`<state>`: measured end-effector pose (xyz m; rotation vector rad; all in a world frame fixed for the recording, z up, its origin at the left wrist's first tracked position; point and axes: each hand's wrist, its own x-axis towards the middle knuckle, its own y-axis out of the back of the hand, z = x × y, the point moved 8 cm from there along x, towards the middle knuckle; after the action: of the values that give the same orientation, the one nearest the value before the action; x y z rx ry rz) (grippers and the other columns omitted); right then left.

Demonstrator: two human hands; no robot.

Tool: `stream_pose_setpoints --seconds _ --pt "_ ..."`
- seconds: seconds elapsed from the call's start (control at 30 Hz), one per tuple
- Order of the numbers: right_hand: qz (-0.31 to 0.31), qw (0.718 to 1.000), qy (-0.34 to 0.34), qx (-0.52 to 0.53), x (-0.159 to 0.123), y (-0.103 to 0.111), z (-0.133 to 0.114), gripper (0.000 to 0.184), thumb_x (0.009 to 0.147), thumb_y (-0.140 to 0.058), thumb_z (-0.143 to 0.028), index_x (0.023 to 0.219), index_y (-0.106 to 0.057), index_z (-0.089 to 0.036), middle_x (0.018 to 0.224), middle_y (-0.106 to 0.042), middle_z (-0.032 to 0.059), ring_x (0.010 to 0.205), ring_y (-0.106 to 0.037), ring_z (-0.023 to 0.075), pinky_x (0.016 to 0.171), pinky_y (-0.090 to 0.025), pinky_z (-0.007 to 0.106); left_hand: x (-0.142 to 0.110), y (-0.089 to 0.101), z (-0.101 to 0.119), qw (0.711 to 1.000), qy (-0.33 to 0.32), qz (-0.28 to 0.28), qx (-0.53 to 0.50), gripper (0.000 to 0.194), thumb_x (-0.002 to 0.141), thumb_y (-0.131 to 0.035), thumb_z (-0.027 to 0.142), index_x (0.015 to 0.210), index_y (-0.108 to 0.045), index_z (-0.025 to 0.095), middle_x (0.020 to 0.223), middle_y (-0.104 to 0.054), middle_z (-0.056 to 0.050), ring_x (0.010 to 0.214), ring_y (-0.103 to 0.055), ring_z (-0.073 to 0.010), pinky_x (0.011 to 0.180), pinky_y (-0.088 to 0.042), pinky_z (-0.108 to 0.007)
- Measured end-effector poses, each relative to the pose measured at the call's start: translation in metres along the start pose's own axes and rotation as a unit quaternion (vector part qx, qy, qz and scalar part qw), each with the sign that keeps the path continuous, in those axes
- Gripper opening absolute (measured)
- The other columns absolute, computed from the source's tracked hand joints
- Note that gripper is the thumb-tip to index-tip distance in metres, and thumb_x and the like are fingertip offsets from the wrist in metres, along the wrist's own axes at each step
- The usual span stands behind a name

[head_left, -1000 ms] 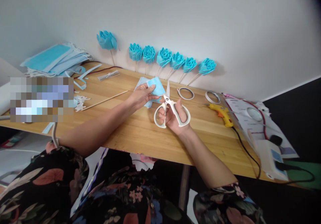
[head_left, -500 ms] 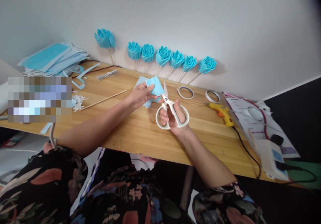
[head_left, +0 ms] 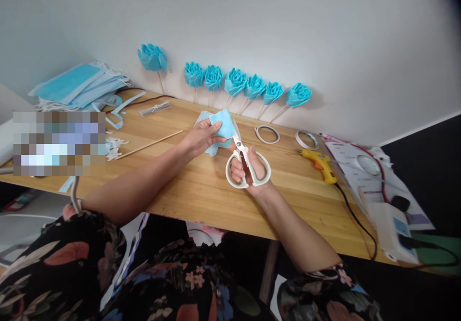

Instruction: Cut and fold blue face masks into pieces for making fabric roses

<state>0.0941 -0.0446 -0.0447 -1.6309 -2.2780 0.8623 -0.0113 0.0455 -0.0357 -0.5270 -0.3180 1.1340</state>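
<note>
Between thumb and fingers my left hand [head_left: 204, 136] pinches a folded light-blue piece of fabric [head_left: 223, 123] like face mask material. My right hand [head_left: 252, 167] grips white-handled scissors [head_left: 240, 146], with the thumb in one loop and fingers in the other. The scissor blades point away from me, close along the right edge of the folded piece; I cannot tell whether they touch it. More light-blue pieces [head_left: 212, 149] lie on the table under my left hand.
Several blue fabric flowers [head_left: 236, 82] on sticks lean on the wall. Left are stacked face masks [head_left: 72, 83], blue strips [head_left: 117, 114] and a thin stick [head_left: 151, 144]. Right are two tape rolls [head_left: 267, 134], a yellow glue gun [head_left: 319, 163] and a white power strip [head_left: 391, 232].
The scissor blades have come closer together beside the blue piece, and the handle loops have drawn nearer each other. My left hand stays almost in place.
</note>
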Motion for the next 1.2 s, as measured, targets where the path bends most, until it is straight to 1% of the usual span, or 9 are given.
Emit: stream_pose_setpoints --seconds 0.1,0.23,0.33,0.5,0.6,0.67,0.73,0.97,1.2 --pt "-0.004 1.0 0.003 0.001 0.0 -0.001 0.0 0.053 0.078 -0.068 -0.069 0.097 -0.063 -0.02 0.053 -0.045 -0.0098 0.038 -0.035 0.0053 0.035 -0.031 0.019 0.0 0.001 0.001 1.0 -0.008 0.003 0.001 0.021 0.087 -0.074 0.027 0.097 -0.07 0.009 0.09 -0.075 -0.009 0.071 -0.07 -0.0119 0.063 -0.057 -0.02" --pt "-0.002 1.0 0.01 -0.025 0.0 0.0 -0.001 0.054 0.075 -0.074 -0.065 0.101 -0.064 -0.019 0.054 -0.047 -0.01 0.038 -0.036 0.0047 0.036 -0.033 0.019 0.001 0.004 0.002 1.0 0.015 0.008 0.016 0.02 0.086 -0.075 0.026 0.093 -0.071 0.009 0.073 -0.071 -0.004 0.052 -0.059 -0.0063 0.048 -0.046 -0.017" --pt "0.017 0.998 0.018 -0.062 -0.001 0.004 -0.004 0.058 0.073 -0.077 -0.063 0.105 -0.065 -0.017 0.053 -0.048 -0.0099 0.038 -0.039 0.0048 0.036 -0.034 0.019 0.0 0.006 0.004 0.999 0.041 0.012 0.021 0.015 0.086 -0.074 0.023 0.081 -0.07 0.009 0.058 -0.063 0.0 0.043 -0.049 -0.0041 0.042 -0.039 -0.016" --pt "0.049 0.992 0.035 -0.109 -0.002 0.006 -0.009 0.059 0.071 -0.078 -0.063 0.104 -0.066 -0.016 0.051 -0.05 -0.0091 0.037 -0.04 0.005 0.035 -0.034 0.019 0.001 0.01 0.007 0.996 0.084 0.01 -0.008 0.02 0.085 -0.074 0.013 0.067 -0.064 0.01 0.05 -0.053 0.004 0.038 -0.04 -0.0007 0.037 -0.031 -0.012" --pt "0.052 0.991 0.037 -0.118 -0.003 0.005 -0.008 0.058 0.071 -0.078 -0.062 0.105 -0.066 -0.015 0.053 -0.052 -0.0082 0.038 -0.041 0.005 0.036 -0.034 0.019 0.001 0.012 0.006 0.995 0.096 0.012 -0.024 0.015 0.088 -0.068 0.01 0.074 -0.066 0.009 0.058 -0.061 0.001 0.045 -0.053 -0.0033 0.044 -0.043 -0.012" --pt "0.053 0.991 0.036 -0.12 -0.002 0.006 -0.006 0.058 0.072 -0.078 -0.061 0.106 -0.066 -0.015 0.055 -0.053 -0.0074 0.039 -0.041 0.0052 0.036 -0.034 0.02 0.001 0.012 0.005 0.994 0.098 0.019 -0.034 0.011 0.091 -0.064 0.009 0.081 -0.068 0.009 0.069 -0.069 -0.003 0.06 -0.066 -0.0086 0.06 -0.056 -0.017" --pt "0.049 0.991 0.037 -0.116 -0.001 0.006 -0.004 0.058 0.073 -0.078 -0.061 0.107 -0.066 -0.016 0.056 -0.053 -0.0073 0.039 -0.041 0.0052 0.037 -0.036 0.02 0.001 0.011 0.005 0.994 0.093 0.027 -0.042 0.012 0.093 -0.059 0.007 0.086 -0.069 0.009 0.078 -0.073 -0.005 0.07 -0.071 -0.0122 0.071 -0.061 -0.024" --pt "-0.014 0.995 0.033 -0.09 -0.003 -0.004 -0.002 0.055 0.078 -0.069 -0.067 0.105 -0.066 -0.02 0.062 -0.055 -0.0052 0.051 -0.047 0.0085 0.058 -0.056 0.027 -0.001 0.006 0.009 0.997 0.057 0.027 -0.034 0.004 0.088 -0.067 0.008 0.085 -0.069 0.009 0.078 -0.073 -0.005 0.069 -0.071 -0.0125 0.068 -0.061 -0.024" --pt "-0.05 0.994 0.021 -0.1 -0.006 -0.012 -0.002 0.054 0.081 -0.064 -0.07 0.105 -0.066 -0.022 0.066 -0.055 -0.0035 0.058 -0.049 0.0117 0.064 -0.057 0.032 0.001 0.01 0.01 0.999 0.032 0.033 -0.001 0.009 0.086 -0.073 0.017 0.088 -0.07 0.01 0.077 -0.074 -0.005 0.064 -0.069 -0.0106 0.064 -0.059 -0.021"
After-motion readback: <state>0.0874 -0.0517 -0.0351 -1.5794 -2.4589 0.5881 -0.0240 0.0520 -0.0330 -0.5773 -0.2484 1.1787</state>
